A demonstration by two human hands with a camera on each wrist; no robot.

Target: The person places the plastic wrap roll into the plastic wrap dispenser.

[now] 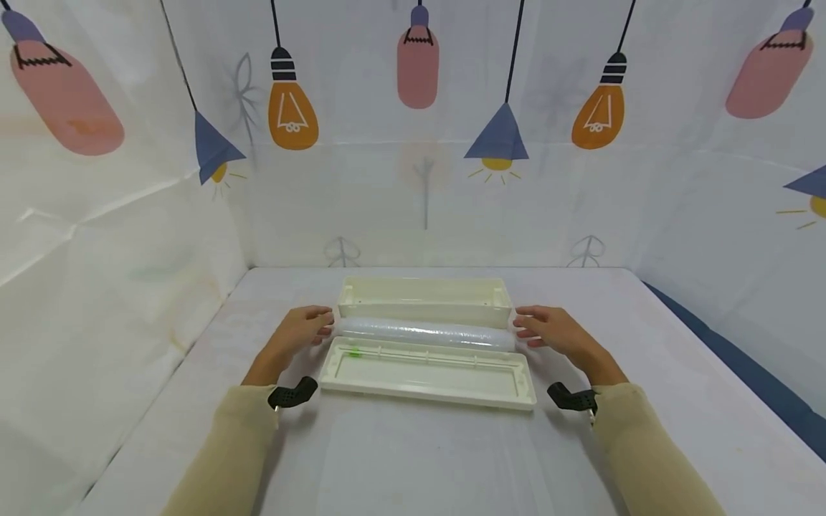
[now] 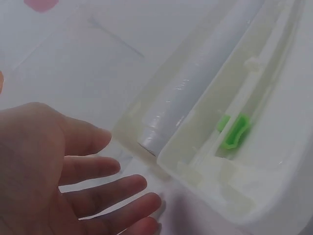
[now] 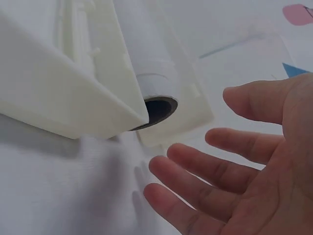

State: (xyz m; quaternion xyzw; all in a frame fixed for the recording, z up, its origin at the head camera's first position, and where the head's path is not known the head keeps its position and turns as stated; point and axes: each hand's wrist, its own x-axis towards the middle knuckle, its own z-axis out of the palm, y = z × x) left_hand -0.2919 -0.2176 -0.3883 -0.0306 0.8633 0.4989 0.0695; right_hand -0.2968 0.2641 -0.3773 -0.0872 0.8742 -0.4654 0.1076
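Note:
A roll of clear plastic wrap (image 1: 426, 335) lies lengthwise between two cream plastic parts. Behind it stands the long box (image 1: 426, 312), its hollow facing up; in front, the shallow lid (image 1: 429, 378) shows its inner side, with a green slide cutter (image 2: 235, 131) on its rail. My left hand (image 1: 303, 331) is just off the roll's left end, fingers spread and holding nothing. At the opposite end my right hand (image 1: 548, 331) has its fingers extended, also holding nothing. The roll's dark hollow core (image 3: 161, 110) faces the right hand.
A white cloth covers the table (image 1: 413, 459). White sheeting (image 1: 413, 201) printed with lamps and bulbs hangs behind and at both sides. Each wrist wears a black camera mount (image 1: 293, 393). Dark blue material (image 1: 729, 351) shows along the right table edge.

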